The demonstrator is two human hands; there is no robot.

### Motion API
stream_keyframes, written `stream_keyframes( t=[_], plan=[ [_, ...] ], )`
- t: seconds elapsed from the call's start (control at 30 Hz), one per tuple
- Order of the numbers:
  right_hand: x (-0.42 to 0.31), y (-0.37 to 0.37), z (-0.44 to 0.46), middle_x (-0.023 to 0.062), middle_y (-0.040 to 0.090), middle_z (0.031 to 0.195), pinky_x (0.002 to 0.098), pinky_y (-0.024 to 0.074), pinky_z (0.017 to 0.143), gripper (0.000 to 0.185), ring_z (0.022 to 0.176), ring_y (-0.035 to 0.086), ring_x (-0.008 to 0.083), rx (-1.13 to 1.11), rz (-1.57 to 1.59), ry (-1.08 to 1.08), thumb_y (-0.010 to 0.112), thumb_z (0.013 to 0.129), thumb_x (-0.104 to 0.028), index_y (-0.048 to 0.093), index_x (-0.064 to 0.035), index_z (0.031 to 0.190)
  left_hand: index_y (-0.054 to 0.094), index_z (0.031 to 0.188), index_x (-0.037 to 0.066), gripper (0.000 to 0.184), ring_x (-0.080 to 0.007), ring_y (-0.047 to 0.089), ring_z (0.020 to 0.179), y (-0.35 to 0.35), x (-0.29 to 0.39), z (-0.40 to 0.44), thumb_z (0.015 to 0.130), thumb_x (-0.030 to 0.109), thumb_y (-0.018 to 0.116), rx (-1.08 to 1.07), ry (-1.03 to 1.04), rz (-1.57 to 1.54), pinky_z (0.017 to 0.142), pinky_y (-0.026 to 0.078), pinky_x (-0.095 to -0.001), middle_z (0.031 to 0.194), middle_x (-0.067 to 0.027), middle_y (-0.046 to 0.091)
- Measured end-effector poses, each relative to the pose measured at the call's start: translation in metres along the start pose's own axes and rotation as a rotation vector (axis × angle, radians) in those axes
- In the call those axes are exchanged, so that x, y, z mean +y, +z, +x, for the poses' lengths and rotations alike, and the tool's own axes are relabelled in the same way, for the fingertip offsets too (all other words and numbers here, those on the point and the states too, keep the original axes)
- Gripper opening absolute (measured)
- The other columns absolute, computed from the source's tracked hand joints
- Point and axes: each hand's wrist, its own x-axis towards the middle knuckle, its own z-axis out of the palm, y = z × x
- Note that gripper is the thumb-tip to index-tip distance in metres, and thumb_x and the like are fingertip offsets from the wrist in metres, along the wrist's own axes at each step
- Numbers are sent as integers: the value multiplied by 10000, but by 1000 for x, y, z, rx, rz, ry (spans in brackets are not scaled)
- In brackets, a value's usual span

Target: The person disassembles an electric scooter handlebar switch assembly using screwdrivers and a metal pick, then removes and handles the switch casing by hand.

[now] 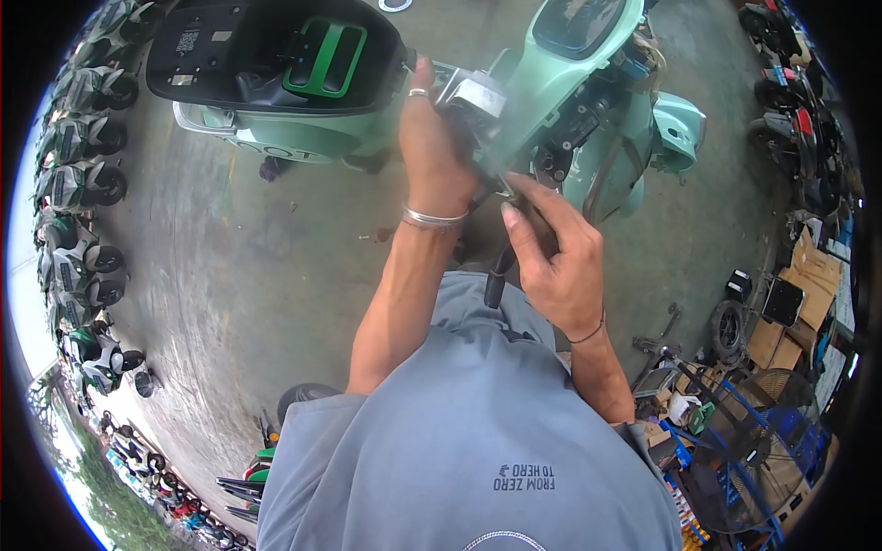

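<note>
My left hand [434,161], with a ring on its thumb and a bangle at the wrist, is closed around a dark part with a silvery, boxy block [476,96] at its far end. Close beside it, my right hand [562,253] has thumb and fingertips pinched at the near end of that part. A small shiny tip shows there, but fingers hide most of it. Below, a black rubber grip [495,286] points toward my lap; what it joins is hidden. Beyond my hands stands a mint-green scooter [579,87] with its inner parts exposed.
A black scooter seat [230,50] with a green-framed rack [326,60] lies ahead left. Parked motorbikes [83,184] line the left side. A wheel [728,331], cardboard boxes [813,275] and a large fan [758,450] stand at the right.
</note>
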Motion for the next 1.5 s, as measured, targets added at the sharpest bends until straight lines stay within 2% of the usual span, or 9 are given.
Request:
stream_keyframes(
  t=[0.07,0.2,0.33,0.4,0.53,0.77,1.03,1.43,1.5],
  plan=[
    [4,4,0,180,696,952,393,527,732,260,776,657,323,49,-32,-115,647,914,-64,673,-5,1166,574,1086,0,429,-230,638,868,-2,-3,9,1034,410,459,16,4,-44,722,516,-388,960,-124,661],
    [4,14,1,169,685,925,394,529,685,271,739,653,313,78,-65,-175,644,911,-56,667,-14,1178,575,1095,-7,470,-273,620,906,-10,0,13,1025,438,442,-42,-104,-16,849,519,-413,987,-131,641],
    [-3,24,-6,142,640,874,375,522,554,309,628,634,285,69,-172,-118,638,918,-69,638,-29,1224,627,1057,53,351,-259,714,855,-19,-2,17,1030,363,464,-51,-130,-99,703,600,-431,966,-110,707],
    [-6,28,-9,206,676,1029,412,528,789,284,857,663,350,17,-153,1,599,952,-66,617,14,1224,625,1063,54,344,-255,710,846,-20,-2,16,1032,353,459,-34,-136,-141,689,601,-414,961,-106,705],
    [0,35,-10,147,625,885,383,538,566,327,637,647,296,44,-250,-105,599,942,-76,600,-27,1266,629,1036,40,308,-251,699,829,-24,-3,23,1027,288,448,-4,-171,-244,689,602,-408,942,-103,696],
    [-4,36,-5,175,637,915,419,538,604,300,733,663,345,51,-246,-135,592,941,-61,610,-4,1236,624,997,-15,247,-280,690,848,-28,-6,26,967,147,441,-108,-82,-231,780,611,-460,938,-142,683],
    [-9,34,-4,177,659,948,420,545,649,287,790,672,348,40,-283,-132,595,929,-47,625,-6,1211,622,1012,-4,272,-293,675,898,-15,0,11,956,146,402,-17,-89,-255,823,587,-474,976,-142,674],
    [-14,-3,8,198,697,1042,402,531,823,255,940,689,358,-131,-93,-18,626,914,-50,660,11,1159,626,1016,6,275,-272,673,888,-27,-4,12,975,186,422,-152,-77,-221,834,575,-433,952,-130,684],
    [-15,-5,10,135,706,1021,278,530,755,275,886,666,151,-154,-153,-107,630,933,-35,650,15,1203,615,1043,-1,281,-272,669,900,-29,-4,14,987,199,425,-149,-117,-266,839,573,-430,957,-131,680]
  ],
)
